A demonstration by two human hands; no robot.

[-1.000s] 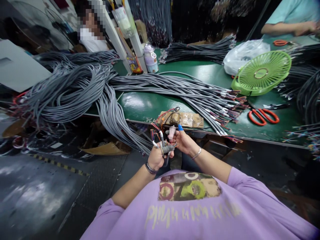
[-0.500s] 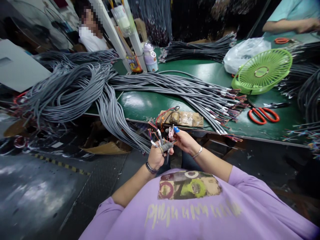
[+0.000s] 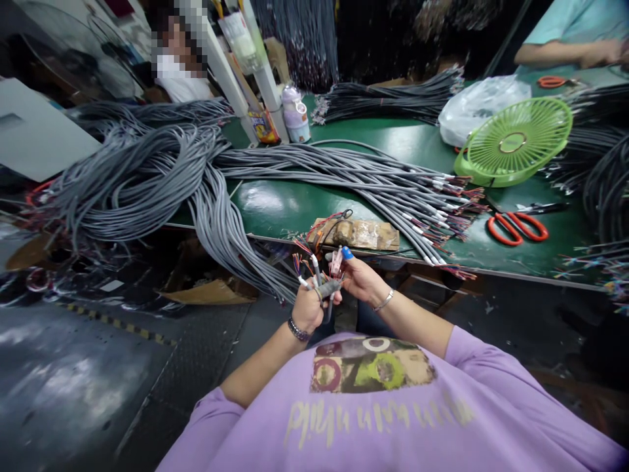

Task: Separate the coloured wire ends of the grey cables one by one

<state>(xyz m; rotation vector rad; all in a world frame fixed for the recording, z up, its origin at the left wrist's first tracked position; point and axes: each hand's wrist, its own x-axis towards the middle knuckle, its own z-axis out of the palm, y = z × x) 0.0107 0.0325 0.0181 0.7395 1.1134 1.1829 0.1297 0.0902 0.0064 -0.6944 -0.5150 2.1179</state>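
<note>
My left hand (image 3: pixel 308 308) is closed around the ends of a few grey cables (image 3: pixel 328 288), whose stripped tips fan out in thin coloured wires (image 3: pixel 301 264). My right hand (image 3: pixel 364 278), with a blue cover on one fingertip, pinches a small pale pink clip-like piece (image 3: pixel 337 262) right beside those wires. Whether the pink piece touches a wire is too small to tell. Just beyond both hands, at the bench edge, lies a wooden block (image 3: pixel 363 234) wrapped in tape, with red and black leads on it.
Long grey cables (image 3: pixel 314 164) stretch over the green bench (image 3: pixel 275 206), and a looped bundle (image 3: pixel 142 177) hangs off its left side. Orange-handled scissors (image 3: pixel 518 226), a green fan (image 3: pixel 515 141), a plastic bag (image 3: pixel 484 108) and a bottle (image 3: pixel 295 115) stand further back. Two other people are across the bench.
Very little differs. The pink piece in my right hand has tilted slightly, and my right hand has shifted a touch. My left hand keeps its hold on the cables.
</note>
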